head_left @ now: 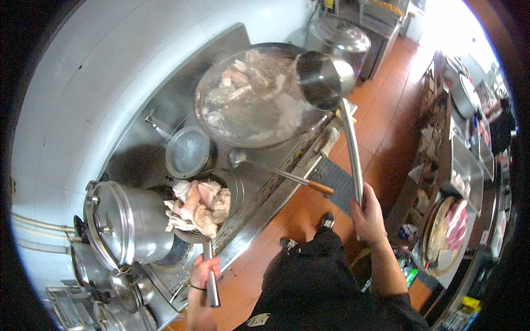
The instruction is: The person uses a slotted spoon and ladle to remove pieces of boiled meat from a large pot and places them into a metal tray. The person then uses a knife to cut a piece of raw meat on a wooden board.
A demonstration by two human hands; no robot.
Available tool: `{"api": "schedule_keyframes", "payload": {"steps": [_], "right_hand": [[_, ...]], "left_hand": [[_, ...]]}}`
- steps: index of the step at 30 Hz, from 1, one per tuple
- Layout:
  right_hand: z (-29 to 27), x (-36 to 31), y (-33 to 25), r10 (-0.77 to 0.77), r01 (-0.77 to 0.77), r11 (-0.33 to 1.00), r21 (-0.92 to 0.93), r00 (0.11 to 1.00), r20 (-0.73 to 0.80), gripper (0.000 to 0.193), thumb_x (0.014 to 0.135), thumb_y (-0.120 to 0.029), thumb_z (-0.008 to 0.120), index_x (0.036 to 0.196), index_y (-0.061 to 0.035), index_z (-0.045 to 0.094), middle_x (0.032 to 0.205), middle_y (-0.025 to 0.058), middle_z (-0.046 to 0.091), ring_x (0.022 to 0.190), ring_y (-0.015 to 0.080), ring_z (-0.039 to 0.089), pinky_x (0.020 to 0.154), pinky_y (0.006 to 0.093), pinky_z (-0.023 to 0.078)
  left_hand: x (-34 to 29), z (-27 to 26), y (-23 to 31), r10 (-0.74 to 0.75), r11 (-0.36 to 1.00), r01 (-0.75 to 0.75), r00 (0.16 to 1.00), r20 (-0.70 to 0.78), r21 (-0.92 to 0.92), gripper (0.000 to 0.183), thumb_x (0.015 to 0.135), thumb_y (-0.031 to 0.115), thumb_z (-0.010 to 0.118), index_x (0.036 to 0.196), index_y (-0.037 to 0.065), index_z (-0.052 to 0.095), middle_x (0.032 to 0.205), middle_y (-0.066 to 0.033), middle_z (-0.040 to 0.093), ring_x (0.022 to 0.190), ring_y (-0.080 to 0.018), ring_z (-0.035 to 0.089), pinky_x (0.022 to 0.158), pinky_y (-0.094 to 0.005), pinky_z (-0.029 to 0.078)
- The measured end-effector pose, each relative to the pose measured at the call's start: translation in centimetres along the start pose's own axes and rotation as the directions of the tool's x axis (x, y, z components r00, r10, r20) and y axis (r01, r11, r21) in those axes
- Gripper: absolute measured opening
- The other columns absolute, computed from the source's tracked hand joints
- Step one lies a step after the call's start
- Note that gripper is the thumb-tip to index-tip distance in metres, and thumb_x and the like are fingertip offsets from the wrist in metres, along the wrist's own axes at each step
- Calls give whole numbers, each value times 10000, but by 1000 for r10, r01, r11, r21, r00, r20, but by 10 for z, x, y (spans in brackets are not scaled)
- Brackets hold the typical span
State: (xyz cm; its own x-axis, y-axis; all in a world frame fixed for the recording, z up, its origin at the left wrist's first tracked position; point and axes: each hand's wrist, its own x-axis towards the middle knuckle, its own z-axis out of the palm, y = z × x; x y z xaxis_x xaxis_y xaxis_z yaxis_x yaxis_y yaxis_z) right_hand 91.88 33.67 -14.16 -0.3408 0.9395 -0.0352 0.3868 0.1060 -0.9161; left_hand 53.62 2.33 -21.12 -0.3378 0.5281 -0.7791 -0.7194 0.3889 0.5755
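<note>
My left hand [204, 271] is closed around the handle of a metal strainer [208, 249]. Pale chunks of meat [201, 208] are heaped in its bowl, over a pan or bowl beside the stockpot. My right hand [369, 218] grips the long handle of a large deep ladle [320, 80], whose bowl is held over the right edge of a big wok [197, 107]. Cloudy, foamy liquid fills the wok, and more pale meat pieces [240, 77] lie in it toward the far left side. Steam blurs part of the liquid.
On the steel stove counter stand a lidded stockpot [135, 220] and a round metal pot [189, 150]. A smaller ladle [287, 175] with a wooden handle juts over the front edge. To the right, a round chopping board [439, 237] bears raw meat. Red tiles cover the floor.
</note>
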Motion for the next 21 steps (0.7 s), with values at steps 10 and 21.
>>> {"api": "schedule_keyframes", "payload": {"steps": [10,21], "right_hand": [[6,47,27,-54,-146,876,461,918,393,450,913,-98,603,1330,12,474,1009,126,620,939,188,585,846,322,488],[-255,70,128,-127,-554,544,630,688,715,487,932,-187,625,1381,-48,494,764,-16,536,585,57,496,489,236,425]], "left_hand": [[-109,144,87,291,921,-275,956,-20,276,397,832,-26,609,1199,61,484,849,-94,583,540,-151,537,431,-303,467],[-101,496,0,176,798,-328,929,326,505,516,780,-30,619,1255,45,432,857,-110,561,470,-139,481,366,-288,418]]}}
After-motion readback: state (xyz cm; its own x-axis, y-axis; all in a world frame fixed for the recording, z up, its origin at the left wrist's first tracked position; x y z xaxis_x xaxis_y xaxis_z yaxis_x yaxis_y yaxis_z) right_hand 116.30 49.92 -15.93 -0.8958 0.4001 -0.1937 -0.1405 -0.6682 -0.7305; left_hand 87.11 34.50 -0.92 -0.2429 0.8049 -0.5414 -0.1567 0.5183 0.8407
